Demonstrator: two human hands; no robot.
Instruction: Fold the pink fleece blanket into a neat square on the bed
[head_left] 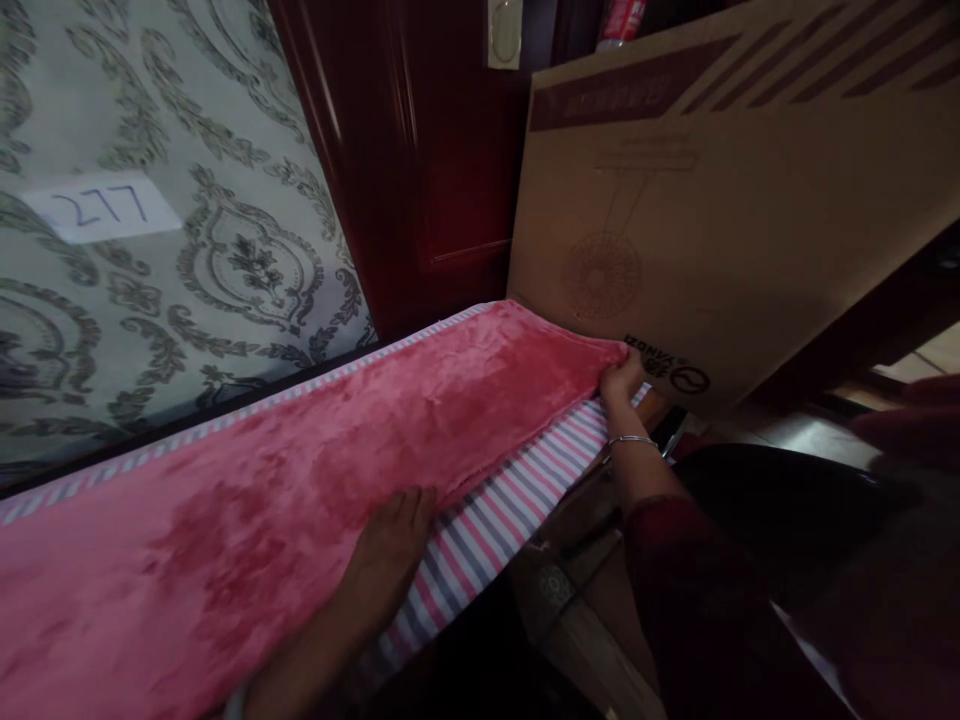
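Head view: "277" note (101,207); right hand (621,379) at "YANGZI" carton (720,210)

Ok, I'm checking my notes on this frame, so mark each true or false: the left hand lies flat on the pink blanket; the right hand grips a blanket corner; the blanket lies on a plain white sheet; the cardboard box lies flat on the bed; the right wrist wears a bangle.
1. The left hand lies flat on the pink blanket. True.
2. The right hand grips a blanket corner. True.
3. The blanket lies on a plain white sheet. False: the sheet is striped.
4. The cardboard box lies flat on the bed. False: it stands tilted behind the blanket.
5. The right wrist wears a bangle. True.
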